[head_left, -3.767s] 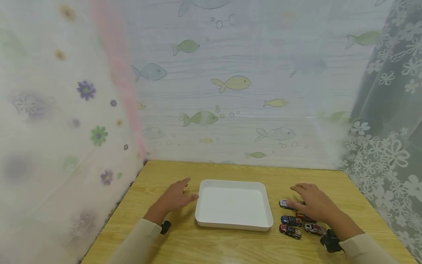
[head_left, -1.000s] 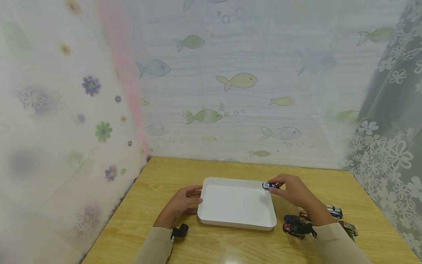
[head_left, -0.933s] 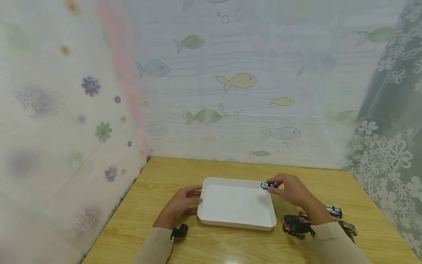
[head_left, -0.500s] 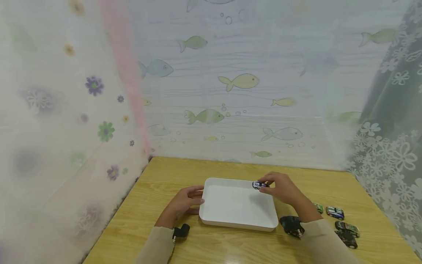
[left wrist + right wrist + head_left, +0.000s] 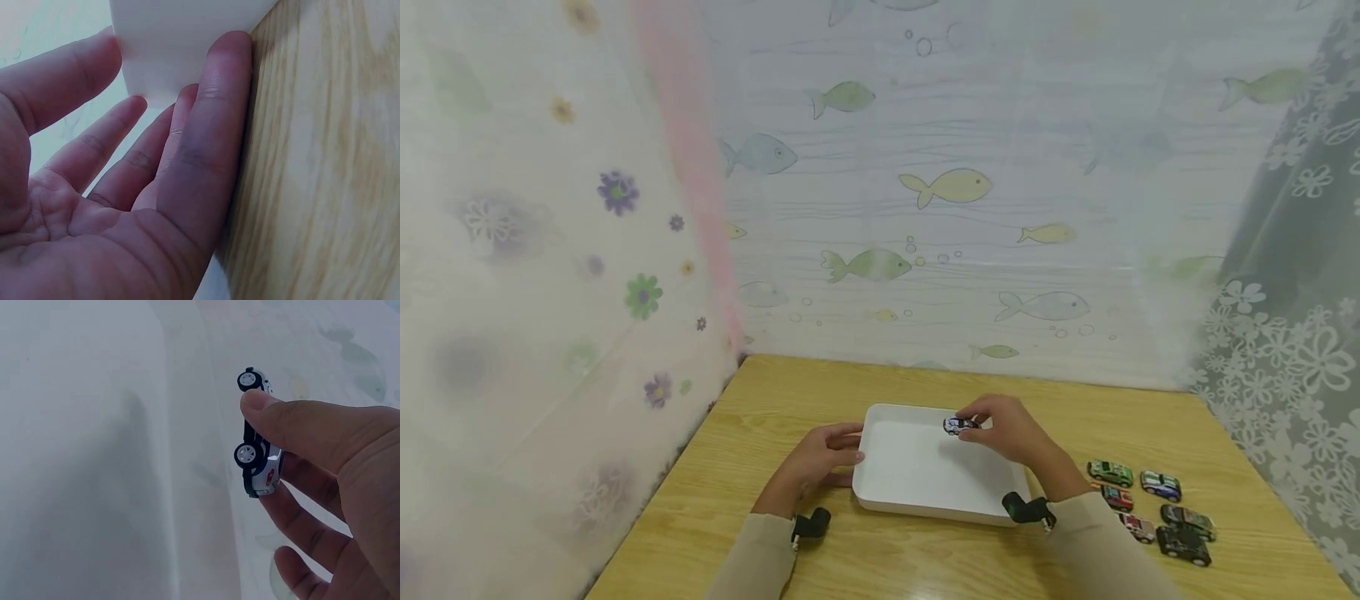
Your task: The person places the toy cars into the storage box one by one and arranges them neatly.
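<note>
My right hand (image 5: 1011, 429) pinches a small white-and-dark toy car (image 5: 960, 426) between thumb and fingers, above the far part of a white tray (image 5: 910, 467). In the right wrist view the car (image 5: 265, 456) is seen from its side, two wheels showing, my thumb between them; the tray's inner wall lies to its left. My left hand (image 5: 822, 458) is at the tray's left end. Seen from the left wrist, its extended fingers (image 5: 219, 94) and thumb touch the outer wall of the tray (image 5: 169, 50), with the little-finger side low along the wood.
Several toy cars stand on the wooden table (image 5: 820, 383) right of the tray, among them a green one (image 5: 1109, 473), a white-and-blue one (image 5: 1161, 484) and a black one (image 5: 1183, 545). A fish-patterned curtain (image 5: 880, 208) hangs behind the table.
My right hand picked up the white-and-dark car from the group and carried it left, from the tray's right rim to over its inside. My left hand came against the tray's left end and stayed.
</note>
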Demonstrator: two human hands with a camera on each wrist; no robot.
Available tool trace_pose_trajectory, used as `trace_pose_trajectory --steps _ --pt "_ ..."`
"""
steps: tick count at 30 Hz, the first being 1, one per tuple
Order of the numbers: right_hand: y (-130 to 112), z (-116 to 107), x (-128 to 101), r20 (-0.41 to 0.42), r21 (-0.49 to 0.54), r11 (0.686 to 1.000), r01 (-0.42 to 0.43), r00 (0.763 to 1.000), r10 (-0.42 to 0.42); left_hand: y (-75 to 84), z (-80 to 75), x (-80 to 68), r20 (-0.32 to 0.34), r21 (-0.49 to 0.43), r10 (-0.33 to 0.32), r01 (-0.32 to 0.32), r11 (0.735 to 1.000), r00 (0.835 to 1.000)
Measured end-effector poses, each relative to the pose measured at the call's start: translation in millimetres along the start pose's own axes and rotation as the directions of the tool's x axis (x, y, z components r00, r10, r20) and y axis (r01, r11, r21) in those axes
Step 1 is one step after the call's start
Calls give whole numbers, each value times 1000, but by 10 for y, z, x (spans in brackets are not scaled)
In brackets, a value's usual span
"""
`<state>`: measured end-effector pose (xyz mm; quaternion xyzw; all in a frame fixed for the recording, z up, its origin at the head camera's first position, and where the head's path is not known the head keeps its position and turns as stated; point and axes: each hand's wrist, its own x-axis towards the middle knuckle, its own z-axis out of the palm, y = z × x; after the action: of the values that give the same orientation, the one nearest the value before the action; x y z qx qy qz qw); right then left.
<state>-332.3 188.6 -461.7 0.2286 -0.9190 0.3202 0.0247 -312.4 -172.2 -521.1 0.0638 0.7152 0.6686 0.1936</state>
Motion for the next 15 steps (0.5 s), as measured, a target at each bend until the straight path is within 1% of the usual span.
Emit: trace_pose_trajectory --steps 5,10,15 --pt "-68 91 80 21 7 1000 -28 999 28 10 10 -7 -3 1 -7 7 1000 1000" --pt "-134 193 191 41 -14 998 -62 997 63 20 21 -10 -1 -2 -5 5 1000 1000" --pt "-194 284 286 55 -12 998 -69 996 70 26 29 -18 -7 -1 -3 3 1000 1000"
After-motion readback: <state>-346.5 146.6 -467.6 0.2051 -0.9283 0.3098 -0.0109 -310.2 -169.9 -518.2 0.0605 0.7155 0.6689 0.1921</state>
